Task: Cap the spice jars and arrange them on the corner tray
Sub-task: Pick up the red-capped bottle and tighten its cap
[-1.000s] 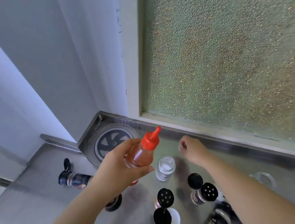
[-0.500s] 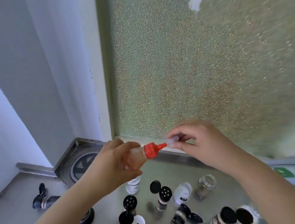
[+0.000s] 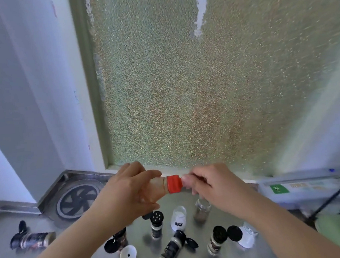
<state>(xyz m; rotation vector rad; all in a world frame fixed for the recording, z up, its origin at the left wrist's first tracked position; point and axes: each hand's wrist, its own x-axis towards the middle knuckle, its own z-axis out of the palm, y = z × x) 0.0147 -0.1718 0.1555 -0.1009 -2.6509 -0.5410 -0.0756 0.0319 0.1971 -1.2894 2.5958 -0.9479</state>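
The bottle (image 3: 156,188) is clamped in the left hand (image 3: 129,191); the right hand (image 3: 208,184) pinches at its red cap (image 3: 174,184), where the small tip cover could be fumbled and dropped among jars on the desk (image 3: 77,256)

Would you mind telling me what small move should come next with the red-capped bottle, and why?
Probably press the small cover home, then let go. The left hand grips the bottle held sideways above the counter, and the right hand pinches something at the nozzle end of the red cap, hiding the tip.
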